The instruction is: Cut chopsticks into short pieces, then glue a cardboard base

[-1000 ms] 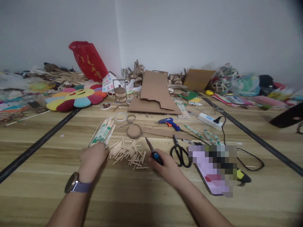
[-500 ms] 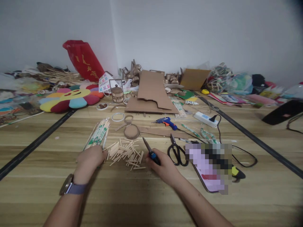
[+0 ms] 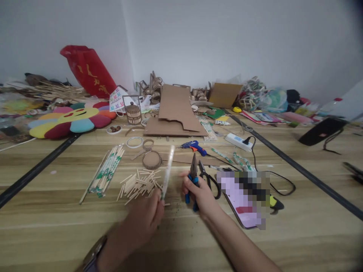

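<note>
- Head view: my left fingers (image 3: pixel 159 207) hold a pale, blurred stick (image 3: pixel 169 168), tilted, near the heap of short sticks (image 3: pixel 138 184) on the tabletop (image 3: pixel 51 236).
- My right fingers (image 3: pixel 186 183) grasp blue-handled pliers (image 3: pixel 194 173) near black scissors (image 3: pixel 203 172).
- Green-printed packets (image 3: pixel 108 170) lie left of the heap.

One pair of pliers (image 3: pixel 194 176), one glue gun (image 3: pixel 194 146), one power strip (image 3: pixel 237 142)

The left hand (image 3: pixel 149 213) is blurred and hides the lower end of a blurred pale stick (image 3: pixel 169 166); the bottom edge crops the watch strap (image 3: pixel 92 265); pixel blocks obscure a flat device (image 3: pixel 246 202)
</note>
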Available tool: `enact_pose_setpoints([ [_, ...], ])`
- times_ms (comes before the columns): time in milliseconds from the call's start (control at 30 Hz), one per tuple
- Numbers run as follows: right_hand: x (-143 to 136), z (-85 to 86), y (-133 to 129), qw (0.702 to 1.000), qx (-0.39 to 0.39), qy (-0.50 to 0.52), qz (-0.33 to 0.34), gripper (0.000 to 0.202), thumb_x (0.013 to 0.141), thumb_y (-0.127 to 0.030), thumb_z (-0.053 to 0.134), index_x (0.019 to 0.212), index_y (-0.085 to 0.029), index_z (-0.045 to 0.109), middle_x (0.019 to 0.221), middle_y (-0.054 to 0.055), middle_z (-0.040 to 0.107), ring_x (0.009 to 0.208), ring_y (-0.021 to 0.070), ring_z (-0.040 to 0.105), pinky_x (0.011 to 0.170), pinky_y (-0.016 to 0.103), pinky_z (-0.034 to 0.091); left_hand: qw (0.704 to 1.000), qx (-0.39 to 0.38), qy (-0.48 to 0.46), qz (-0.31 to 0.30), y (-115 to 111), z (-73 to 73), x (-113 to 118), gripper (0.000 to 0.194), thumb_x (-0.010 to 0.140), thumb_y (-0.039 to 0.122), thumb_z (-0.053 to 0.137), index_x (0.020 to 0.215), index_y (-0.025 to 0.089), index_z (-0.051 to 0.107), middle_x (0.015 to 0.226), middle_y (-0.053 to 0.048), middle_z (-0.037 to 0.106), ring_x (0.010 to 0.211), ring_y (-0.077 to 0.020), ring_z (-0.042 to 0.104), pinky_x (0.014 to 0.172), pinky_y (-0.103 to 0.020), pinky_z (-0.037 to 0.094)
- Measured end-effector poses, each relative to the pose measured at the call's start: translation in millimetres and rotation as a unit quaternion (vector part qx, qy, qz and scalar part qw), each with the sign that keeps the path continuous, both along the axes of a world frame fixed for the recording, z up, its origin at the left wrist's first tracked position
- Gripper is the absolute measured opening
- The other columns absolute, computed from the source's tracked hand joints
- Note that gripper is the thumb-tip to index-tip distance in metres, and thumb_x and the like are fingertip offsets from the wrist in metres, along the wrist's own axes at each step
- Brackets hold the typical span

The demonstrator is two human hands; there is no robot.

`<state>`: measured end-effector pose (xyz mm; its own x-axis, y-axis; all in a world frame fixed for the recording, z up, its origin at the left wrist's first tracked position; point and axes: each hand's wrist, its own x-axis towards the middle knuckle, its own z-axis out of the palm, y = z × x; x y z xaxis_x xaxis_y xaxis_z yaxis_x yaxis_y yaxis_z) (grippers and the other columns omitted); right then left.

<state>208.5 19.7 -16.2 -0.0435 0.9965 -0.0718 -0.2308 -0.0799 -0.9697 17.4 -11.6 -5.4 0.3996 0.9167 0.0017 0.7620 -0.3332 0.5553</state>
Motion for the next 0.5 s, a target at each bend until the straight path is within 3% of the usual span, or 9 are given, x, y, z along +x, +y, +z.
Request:
enact_pose_setpoints([
  [67,0,1.3,-1,1.0,-0.009,0.009,-0.014,0.052,0.066,-0.061,0.075,0.091,-0.017,0.063,0.053,-0.006,0.048,0.049,0.0114,0.045,0.046,0.022,0.037,0.998,-0.037,-0.014,-0.046,-10,-5.8,5,0.032,0.095,0.035,0.026,0.105,0.02,0.053,0.08,-0.008,0.069,0.073,-0.0234,0.064,0.064,-0.031,0.041],
  [200,0,-2.4,-1,0.997,-0.005,-0.014,-0.076,0.048,0.067,-0.063,0.073,0.073,-0.018,0.061,0.054,-0.005,0.05,0.049,0.0103,0.044,0.045,0.021,0.036,0.99,-0.116,-0.02,-0.074,-14,-9.5,7,0.032,0.097,0.04,0.027,0.107,0.022,0.051,0.091,-0.009,0.068,0.082,-0.0237,0.061,0.07,-0.032,0.039],
  [333,4,-6.1,2,0.992,0.012,-0.015,-0.126,0.048,0.067,-0.064,0.073,0.072,-0.018,0.062,0.058,-0.003,0.052,0.054,0.0118,0.047,0.05,0.023,0.038,0.979,-0.18,-0.073,-0.06,-11,-4.6,9,0.03,0.097,0.042,0.028,0.093,0.022,0.05,0.083,-0.002,0.062,0.076,-0.019,0.055,0.068,-0.029,0.037],
  [500,9,-4.3,2,0.987,0.034,-0.028,-0.157,0.049,0.069,-0.065,0.071,0.075,-0.017,0.064,0.064,-0.002,0.053,0.058,0.0126,0.047,0.053,0.024,0.038,0.953,-0.265,-0.135,-0.054,-10,-0.8,16,0.042,0.094,0.051,0.028,0.081,0.021,0.054,0.068,0.002,0.05,0.065,-0.0162,0.048,0.06,-0.026,0.035],
])
